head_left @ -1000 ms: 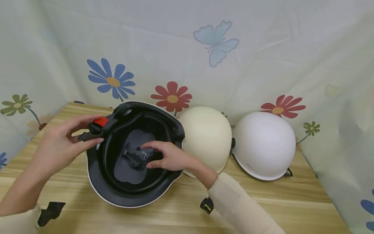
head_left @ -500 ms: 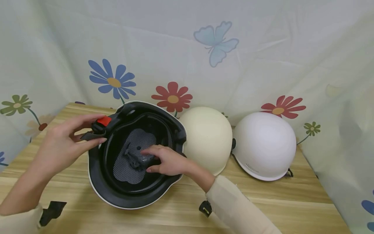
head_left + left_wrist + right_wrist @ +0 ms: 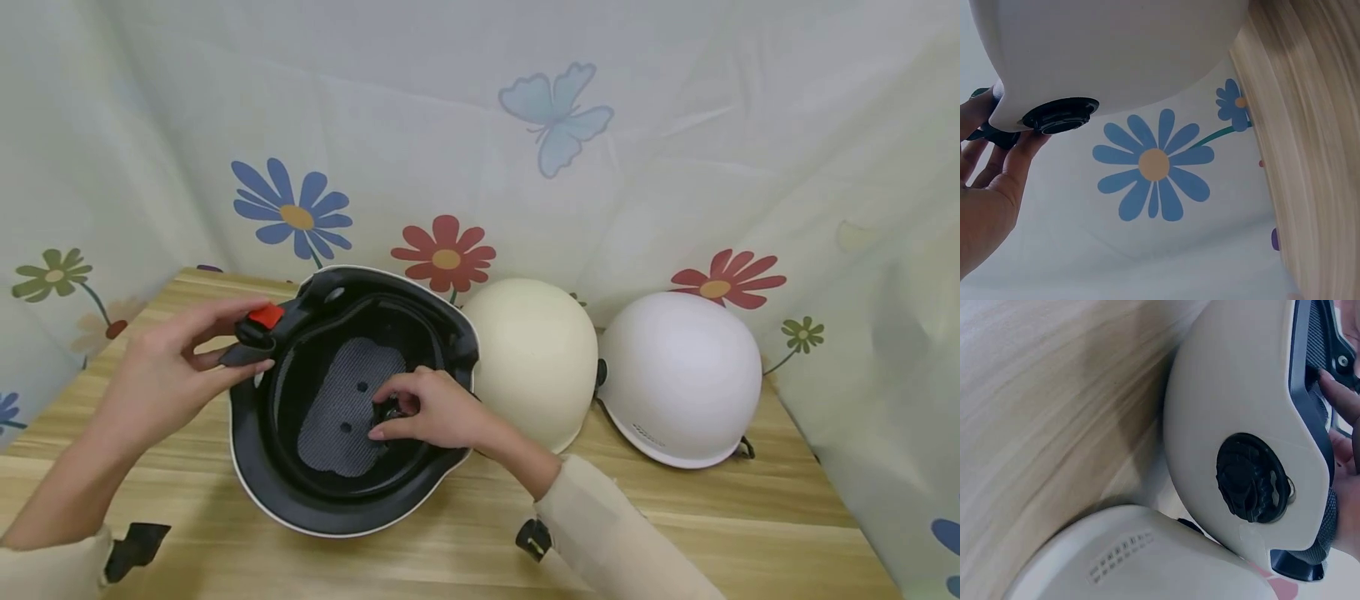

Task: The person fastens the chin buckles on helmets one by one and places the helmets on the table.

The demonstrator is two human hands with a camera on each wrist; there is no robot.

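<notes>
An upturned helmet (image 3: 300, 510) with a black lining lies on the table at left in the head view. At its left rim my left hand (image 3: 161, 371) pinches a dark chin strap (image 3: 243, 354), beside a black buckle with a red tab (image 3: 266, 315). Inside the helmet, my right hand (image 3: 442, 414) pinches a small dark bundle in shiny clear plastic (image 3: 388, 408), mostly hidden by the fingers. In the left wrist view, my left hand (image 3: 994, 194) is beside a round black fitting (image 3: 1063, 117). The right wrist view shows my right hand (image 3: 1344, 406) at the helmet's opening.
A cream helmet (image 3: 532, 358) stands dome up, close against the upturned helmet's right side. Farther right is a white helmet (image 3: 678, 375), also dome up. All rest on a wooden table (image 3: 675, 525) before a flowered curtain (image 3: 375, 108).
My right fingers have closed on the dark bundle and drawn it right, off the middle of the lining, baring two dark dots there. My left hand keeps its grip on the strap.
</notes>
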